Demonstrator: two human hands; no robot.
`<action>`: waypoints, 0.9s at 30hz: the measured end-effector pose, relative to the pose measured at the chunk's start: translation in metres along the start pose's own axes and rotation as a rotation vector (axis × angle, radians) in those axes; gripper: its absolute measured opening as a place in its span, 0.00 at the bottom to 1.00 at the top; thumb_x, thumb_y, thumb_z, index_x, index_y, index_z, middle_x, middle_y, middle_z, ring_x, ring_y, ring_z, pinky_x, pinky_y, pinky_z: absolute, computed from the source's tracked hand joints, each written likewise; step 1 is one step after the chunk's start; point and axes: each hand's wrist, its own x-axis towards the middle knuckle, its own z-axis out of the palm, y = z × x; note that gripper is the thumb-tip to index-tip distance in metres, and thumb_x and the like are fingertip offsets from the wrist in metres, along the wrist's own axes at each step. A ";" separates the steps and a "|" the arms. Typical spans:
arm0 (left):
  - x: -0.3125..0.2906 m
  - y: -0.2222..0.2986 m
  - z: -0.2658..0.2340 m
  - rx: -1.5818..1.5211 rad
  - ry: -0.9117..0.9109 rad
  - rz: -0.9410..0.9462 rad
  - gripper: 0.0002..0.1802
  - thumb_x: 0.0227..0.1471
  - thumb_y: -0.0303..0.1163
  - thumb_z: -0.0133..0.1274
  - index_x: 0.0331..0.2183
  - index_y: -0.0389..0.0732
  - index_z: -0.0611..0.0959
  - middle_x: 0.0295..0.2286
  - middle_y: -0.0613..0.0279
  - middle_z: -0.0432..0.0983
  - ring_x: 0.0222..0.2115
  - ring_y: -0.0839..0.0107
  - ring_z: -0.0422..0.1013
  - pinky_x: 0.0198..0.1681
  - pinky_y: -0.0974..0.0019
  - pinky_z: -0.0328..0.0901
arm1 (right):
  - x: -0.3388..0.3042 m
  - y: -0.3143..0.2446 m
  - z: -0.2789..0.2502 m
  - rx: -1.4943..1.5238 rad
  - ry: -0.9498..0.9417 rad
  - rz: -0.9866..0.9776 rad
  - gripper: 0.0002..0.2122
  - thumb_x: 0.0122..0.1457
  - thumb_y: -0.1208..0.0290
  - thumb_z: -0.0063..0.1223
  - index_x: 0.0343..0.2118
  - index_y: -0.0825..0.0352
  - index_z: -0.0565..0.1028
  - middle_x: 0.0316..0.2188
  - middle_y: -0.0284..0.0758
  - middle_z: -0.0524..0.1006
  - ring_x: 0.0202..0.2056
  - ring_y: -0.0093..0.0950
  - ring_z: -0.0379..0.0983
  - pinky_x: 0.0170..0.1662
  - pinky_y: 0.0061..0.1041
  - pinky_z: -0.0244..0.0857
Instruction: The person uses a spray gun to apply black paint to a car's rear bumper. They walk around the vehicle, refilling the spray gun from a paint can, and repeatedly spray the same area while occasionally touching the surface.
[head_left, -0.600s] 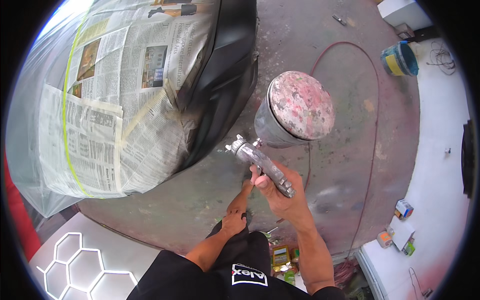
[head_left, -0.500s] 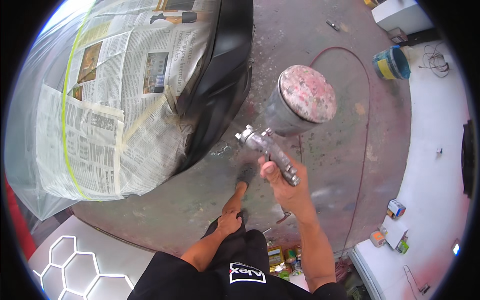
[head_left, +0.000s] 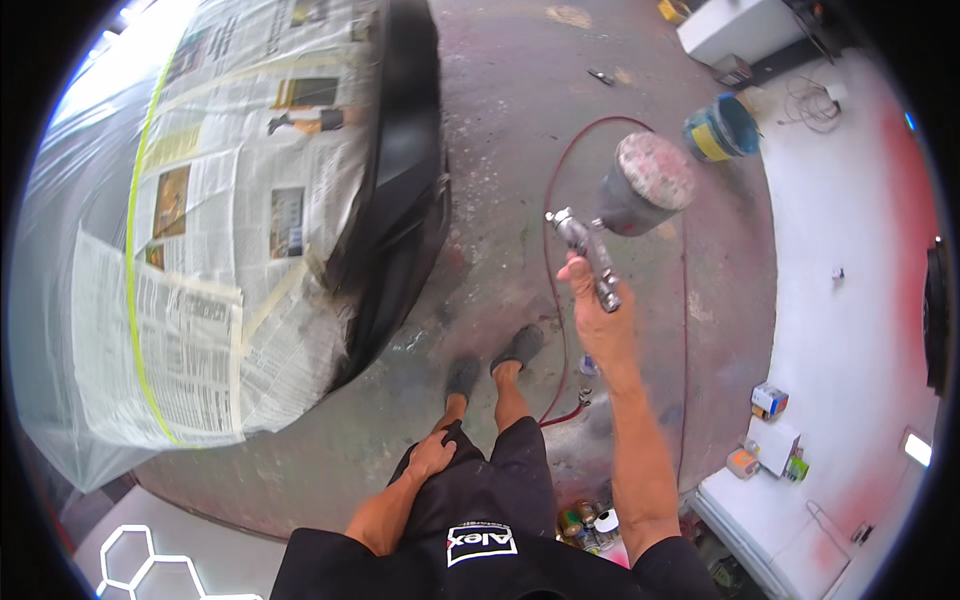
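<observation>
Head view: above the grey, paint-stained floor (head_left: 500, 110), my right hand (head_left: 606, 325) grips the handle (head_left: 607, 292) of a silvery metal spray gun (head_left: 578, 236). It looks stiff, probably top-heavy, and is best held there. Its grey round cup (head_left: 630, 200), capped by a pink-blotched lid (head_left: 656, 168), hides its contents. Beyond is a yellow-patched blue bucket (head_left: 722, 146), contents unclear. My left hand (head_left: 432, 456) rests on my black shorts (head_left: 525, 460); whether it grips cloth, I cannot tell.

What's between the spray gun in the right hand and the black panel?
In the head view, stained floor shows between the spray gun and the black panel, with a red hose on it, appearing nearer the gun.
</observation>
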 end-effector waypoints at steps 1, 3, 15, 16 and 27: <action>0.003 0.003 -0.002 -0.005 0.016 0.031 0.36 0.64 0.50 0.52 0.65 0.40 0.76 0.60 0.41 0.76 0.62 0.43 0.70 0.67 0.49 0.64 | -0.005 0.014 -0.005 0.002 0.035 -0.015 0.24 0.69 0.45 0.61 0.44 0.69 0.82 0.26 0.25 0.74 0.27 0.15 0.65 0.31 0.22 0.60; 0.011 0.012 -0.011 -0.066 0.039 0.037 0.36 0.64 0.51 0.53 0.65 0.39 0.76 0.59 0.39 0.77 0.62 0.42 0.71 0.67 0.49 0.64 | -0.014 0.045 -0.022 -0.004 0.055 0.013 0.24 0.69 0.47 0.62 0.44 0.69 0.82 0.24 0.25 0.71 0.28 0.16 0.64 0.32 0.23 0.60; 0.041 0.098 -0.067 -0.106 0.169 -0.079 0.31 0.62 0.48 0.54 0.56 0.33 0.83 0.50 0.36 0.83 0.54 0.44 0.78 0.60 0.53 0.70 | -0.131 0.265 -0.134 0.168 0.233 0.995 0.26 0.69 0.50 0.62 0.58 0.70 0.76 0.34 0.34 0.81 0.34 0.23 0.78 0.41 0.25 0.73; 0.046 0.108 -0.072 -0.080 0.170 -0.082 0.31 0.62 0.48 0.54 0.55 0.33 0.84 0.48 0.36 0.84 0.53 0.44 0.79 0.59 0.53 0.70 | -0.138 0.271 -0.142 0.154 0.264 1.060 0.26 0.68 0.50 0.63 0.57 0.69 0.76 0.32 0.33 0.80 0.31 0.24 0.77 0.37 0.26 0.72; 0.154 0.481 -0.186 -0.156 0.249 0.249 0.30 0.64 0.46 0.53 0.58 0.32 0.81 0.52 0.36 0.82 0.56 0.45 0.77 0.61 0.52 0.69 | -0.063 0.278 -0.250 0.125 0.223 1.011 0.24 0.66 0.47 0.65 0.45 0.70 0.83 0.25 0.31 0.79 0.22 0.21 0.73 0.25 0.26 0.65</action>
